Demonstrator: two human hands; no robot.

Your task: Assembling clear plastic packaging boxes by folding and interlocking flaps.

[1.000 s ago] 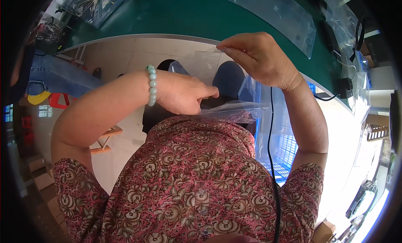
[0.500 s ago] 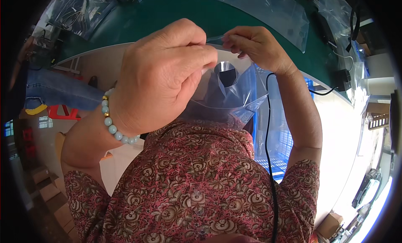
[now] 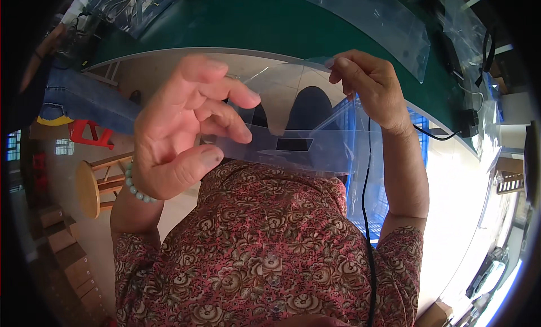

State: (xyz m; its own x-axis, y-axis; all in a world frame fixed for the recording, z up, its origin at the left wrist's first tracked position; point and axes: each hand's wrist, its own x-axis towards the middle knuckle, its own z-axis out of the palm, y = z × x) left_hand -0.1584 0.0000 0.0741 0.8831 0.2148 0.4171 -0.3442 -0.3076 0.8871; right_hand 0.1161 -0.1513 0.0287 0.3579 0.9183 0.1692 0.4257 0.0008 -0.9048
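A clear, thin plastic sheet hangs in front of my chest, its upper right corner pinched between the thumb and fingers of my right hand. A small black rectangle shows on its lower part. Beside the sheet's left edge is my left hand, palm turned inward and fingers spread and curved, with nothing held. A beaded bracelet circles that wrist. Through the sheet I see the floor and dark shapes below.
Ahead lies a green table with another clear sheet on it. A black cable runs down my right side, near a blue crate. On the left are a wooden stool, a red stool and another person's jeans-clad leg.
My left hand has let go of the plastic sheet, opened and turned its palm inward. The sheet, curled before, now hangs flatter. My right hand has moved slightly right and down, still pinching it.
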